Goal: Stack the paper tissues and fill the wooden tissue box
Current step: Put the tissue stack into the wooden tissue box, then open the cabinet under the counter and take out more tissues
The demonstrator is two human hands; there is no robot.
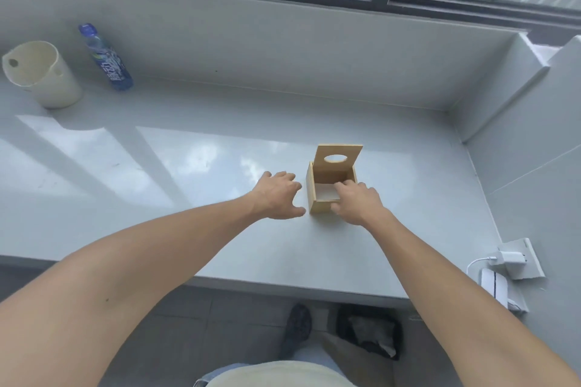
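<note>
Two bare hands reach forward over the bench [188, 229], and we take the wooden tissue box [320, 206] as our landmark. Our right hand [356, 203] lies on the box's near right corner, fingers curled over the rim into the opening and thumb against the front wall; whether this grip pinches anything inside we cannot tell. Our left hand [278, 195] hovers just left of the box, fingers spread and released, holding nothing and not touching it. The box stands on the bench with its lid [339, 155] tipped up at the far side, an oval hole cut through it. White paper tissues [325, 192] lie low inside the box. Far to the left of the box stand a cream cup [44, 75] and a blue bottle [107, 58].
</note>
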